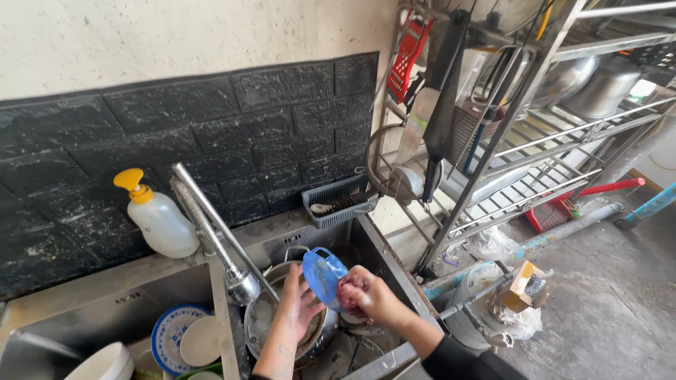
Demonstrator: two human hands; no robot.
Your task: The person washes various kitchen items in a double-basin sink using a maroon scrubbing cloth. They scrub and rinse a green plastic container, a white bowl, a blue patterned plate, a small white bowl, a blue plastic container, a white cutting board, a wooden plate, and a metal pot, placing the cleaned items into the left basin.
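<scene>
My left hand (296,309) holds a blue plastic lid-like piece (322,274) from below, over the right basin of a steel sink (384,246). My right hand (366,295) presses a dark red scrubber (350,292) against the blue piece. Under both hands a metal pot (262,317) sits in the basin. The flexible steel tap (211,236) hangs just left of my hands, its spout over the pot.
A soap bottle with a yellow pump (158,214) stands behind the sink. Plates and bowls (184,338) lie in the left basin. A grey basket (338,200) hangs at the back. A metal rack (507,127) with pots and utensils stands right.
</scene>
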